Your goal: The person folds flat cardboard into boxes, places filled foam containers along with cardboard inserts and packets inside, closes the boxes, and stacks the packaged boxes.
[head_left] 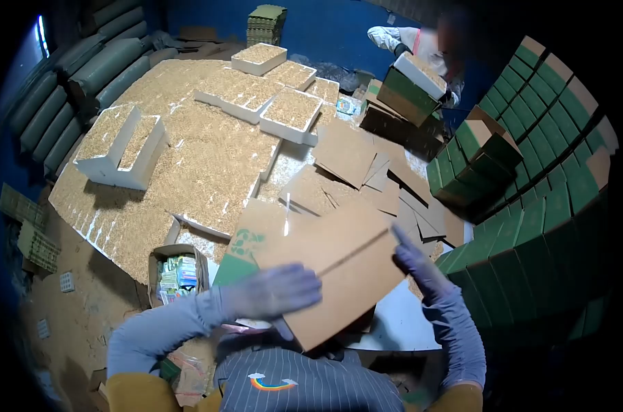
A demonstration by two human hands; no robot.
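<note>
Item, one brown cardboard piece point(349, 275), unfolded flat or nearly so, lying aslant at the near side of the table point(397, 323), close to the person's apron point(311, 384), a dark crease or slit across its face. Right hand point(277, 292): grip open, fingers together and flat over the piece's left part, blurred; whether it presses down cannot be told. Left hand point(421, 268): grip open, fingers extended along the piece's right edge. Beside the right hand, one panel point(239, 264) with green print. Beyond the piece, a loose pile of brown cardboard sheets point(346, 154), overlapping at various angles. To the left, a wide spread of tan granular material point(188, 137), with several white trays point(291, 113) filled with the same, two of them tilted together at its left side. At its near edge, one open carton point(177, 275) containing colourful printed packets. To the right, stacked green cartons point(538, 233) in rows. At the far side, one co-worker point(428, 51) in a light top, holding a filled white tray point(421, 74) tilted over a green box point(408, 96).
</note>
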